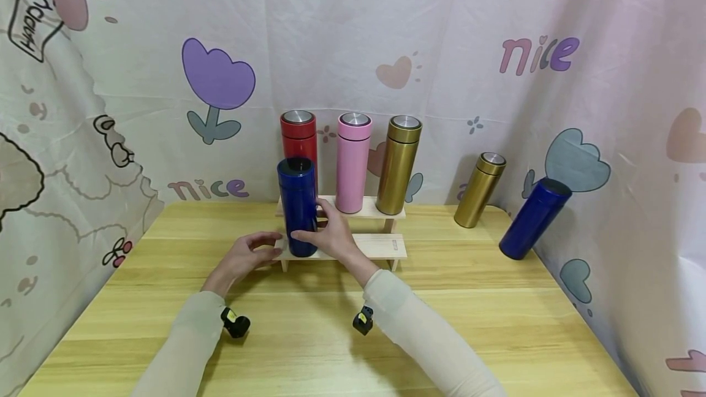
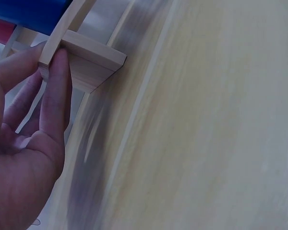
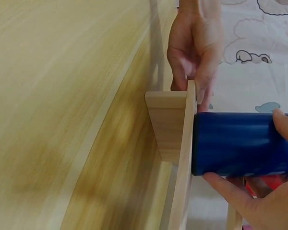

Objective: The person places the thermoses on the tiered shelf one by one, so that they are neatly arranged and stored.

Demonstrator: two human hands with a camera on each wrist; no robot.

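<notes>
A blue thermos [image 1: 298, 210] stands upright on the lower tier, at the left end, of a two-tier wooden rack [image 1: 380, 246]. My right hand [image 1: 335, 234] grips it from the right side, thumb in front and fingers behind. My left hand [image 1: 246, 257] pinches the left end of that lower board between thumb and fingers, as the left wrist view shows at the board's edge [image 2: 57, 45]. On the upper tier stand a red thermos [image 1: 299, 130], partly hidden by the blue one, a pink thermos [image 1: 353, 164] and a gold thermos [image 1: 398, 167].
Farther right on the wooden table [image 1: 441, 305] stand another gold thermos [image 1: 478, 192] and a second blue thermos [image 1: 534, 219], near the right edge. A printed cloth [image 1: 463, 17] hangs behind the table and along both sides.
</notes>
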